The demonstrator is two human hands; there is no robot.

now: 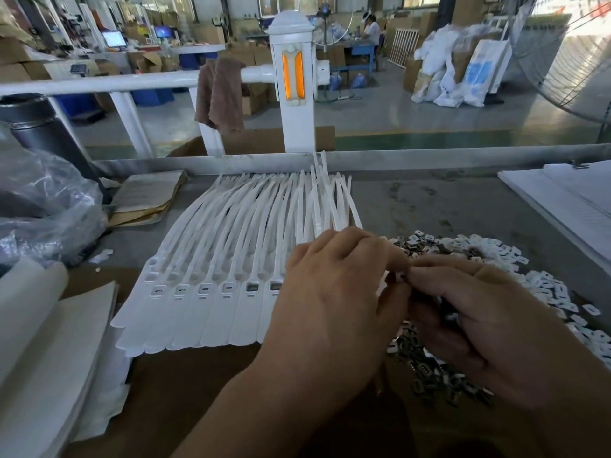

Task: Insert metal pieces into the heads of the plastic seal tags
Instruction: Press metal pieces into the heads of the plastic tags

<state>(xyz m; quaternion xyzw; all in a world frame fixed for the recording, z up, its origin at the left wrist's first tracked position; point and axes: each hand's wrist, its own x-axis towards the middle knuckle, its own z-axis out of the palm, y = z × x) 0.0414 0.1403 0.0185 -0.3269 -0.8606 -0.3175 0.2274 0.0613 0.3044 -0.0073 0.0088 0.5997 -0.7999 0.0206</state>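
Bench (pixel 429 200): seal tags (pixel 205 292) beneath left hand (pixel 337 292).

We are looking at seal tags (pixel 205 292) of smooth white plastic, faintly glossy, lying on a grey metal bench (pixel 429 200) that is showing a scuffed, matt face. At the right, the metal pieces (pixel 439 375) are looking dark and dull. Near us, brown cardboard (pixel 185 375) is lying matt. At the left, a clear plastic bag (pixel 49 200) is glinting, crinkled; far off, a brown cloth (pixel 221 94) is hanging, nappy.

Metal pieces (pixel 439 375) crowd right; plastic bag (pixel 43 206) blocks left.
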